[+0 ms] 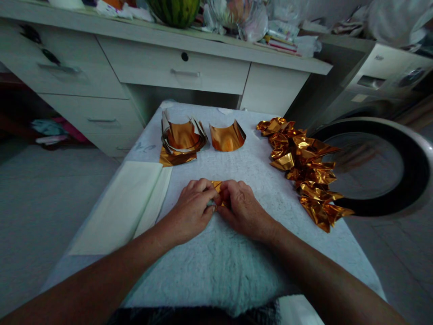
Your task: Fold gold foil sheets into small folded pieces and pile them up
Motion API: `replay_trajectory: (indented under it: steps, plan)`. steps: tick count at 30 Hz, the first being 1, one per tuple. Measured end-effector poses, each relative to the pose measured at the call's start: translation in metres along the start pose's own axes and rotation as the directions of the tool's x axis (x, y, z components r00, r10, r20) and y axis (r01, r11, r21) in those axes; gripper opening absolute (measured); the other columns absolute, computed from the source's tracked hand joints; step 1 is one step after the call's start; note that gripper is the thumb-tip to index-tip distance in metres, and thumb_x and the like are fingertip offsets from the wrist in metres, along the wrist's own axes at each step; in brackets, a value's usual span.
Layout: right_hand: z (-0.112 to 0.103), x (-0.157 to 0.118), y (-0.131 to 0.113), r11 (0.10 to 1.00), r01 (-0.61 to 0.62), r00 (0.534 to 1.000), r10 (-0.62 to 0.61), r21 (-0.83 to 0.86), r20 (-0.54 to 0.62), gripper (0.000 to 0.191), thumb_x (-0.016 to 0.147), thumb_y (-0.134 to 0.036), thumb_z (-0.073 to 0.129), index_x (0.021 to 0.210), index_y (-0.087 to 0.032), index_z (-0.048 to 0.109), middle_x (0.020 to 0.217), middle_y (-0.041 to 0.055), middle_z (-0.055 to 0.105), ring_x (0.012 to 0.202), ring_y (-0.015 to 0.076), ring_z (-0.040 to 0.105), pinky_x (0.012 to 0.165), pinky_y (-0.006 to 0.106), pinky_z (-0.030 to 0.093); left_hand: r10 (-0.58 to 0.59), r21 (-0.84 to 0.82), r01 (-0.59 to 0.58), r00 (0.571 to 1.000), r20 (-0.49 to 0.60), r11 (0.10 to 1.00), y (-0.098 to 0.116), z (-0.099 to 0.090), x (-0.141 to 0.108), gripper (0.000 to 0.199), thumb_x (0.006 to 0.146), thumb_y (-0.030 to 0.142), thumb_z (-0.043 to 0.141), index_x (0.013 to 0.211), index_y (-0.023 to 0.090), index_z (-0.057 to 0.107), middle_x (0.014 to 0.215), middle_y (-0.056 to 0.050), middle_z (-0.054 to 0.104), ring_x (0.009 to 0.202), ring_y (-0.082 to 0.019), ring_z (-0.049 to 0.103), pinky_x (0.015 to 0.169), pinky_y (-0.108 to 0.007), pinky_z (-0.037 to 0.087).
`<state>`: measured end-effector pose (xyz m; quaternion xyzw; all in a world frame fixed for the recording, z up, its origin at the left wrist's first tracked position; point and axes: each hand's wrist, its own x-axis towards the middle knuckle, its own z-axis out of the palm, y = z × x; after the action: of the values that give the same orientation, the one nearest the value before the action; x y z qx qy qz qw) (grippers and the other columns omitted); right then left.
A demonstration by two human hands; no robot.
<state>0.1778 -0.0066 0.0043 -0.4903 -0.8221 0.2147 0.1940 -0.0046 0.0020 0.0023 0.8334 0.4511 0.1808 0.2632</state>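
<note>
My left hand [196, 201] and my right hand [241, 205] meet over the middle of the cloth-covered table. Between them they pinch a small piece of gold foil paper [216, 184], mostly hidden by my fingers. Beyond my hands lies a curved stack of gold foil paper sheets [182, 137], pale on their backs. One curved foil sheet [228, 137] rests apart, to the right of the stack. Along the right side runs a heap of crumpled, folded gold foil pieces [297, 167].
White paper sheets [118, 203] lie flat at the table's left. A washing machine door [419, 167] hangs open against the right side. Behind stands a white drawer desk [182, 67], with a watermelon [174, 11] and plastic bags [237, 18] on top.
</note>
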Motion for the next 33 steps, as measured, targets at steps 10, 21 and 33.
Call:
replay_trajectory:
  steps: [10, 21, 33]
  plan:
    - [0.004, 0.000, -0.001, 0.999, 0.041, 0.998, -0.042, -0.009, -0.038, 0.035, 0.082, -0.012, 0.049, 0.116, -0.018, 0.043, 0.096, 0.0067, 0.061, 0.086, 0.0218, 0.049, 0.079, 0.037, 0.035, 0.017, 0.029, -0.018, 1.000, 0.025, 0.999, -0.001, -0.001, 0.000, 0.015, 0.084, 0.008, 0.052, 0.089, 0.020, 0.060, 0.109, -0.006, 0.054, 0.105, -0.025, 0.045, 0.093, -0.045, 0.042]
    - [-0.001, -0.003, 0.005, 0.995, 0.086, 0.996, -0.087, 0.046, 0.021, 0.059, 0.068, -0.004, 0.045, 0.125, -0.017, 0.035, 0.104, 0.0087, 0.059, 0.094, 0.0227, 0.050, 0.087, 0.042, 0.038, 0.032, 0.030, -0.032, 0.999, 0.022, 0.999, -0.003, -0.001, 0.000, 0.021, 0.082, 0.007, 0.051, 0.091, 0.023, 0.062, 0.107, -0.004, 0.054, 0.105, -0.024, 0.045, 0.094, -0.044, 0.041]
    - [-0.008, -0.004, 0.001, 0.995, 0.096, 0.994, -0.097, 0.030, 0.052, 0.038, 0.063, -0.006, 0.048, 0.098, -0.020, 0.044, 0.096, 0.0056, 0.055, 0.087, 0.0207, 0.046, 0.081, 0.037, 0.038, 0.046, 0.022, -0.047, 0.998, 0.040, 0.999, -0.005, -0.003, 0.000, 0.025, 0.078, 0.005, 0.051, 0.091, 0.023, 0.061, 0.106, -0.004, 0.054, 0.106, -0.024, 0.046, 0.093, -0.043, 0.042]
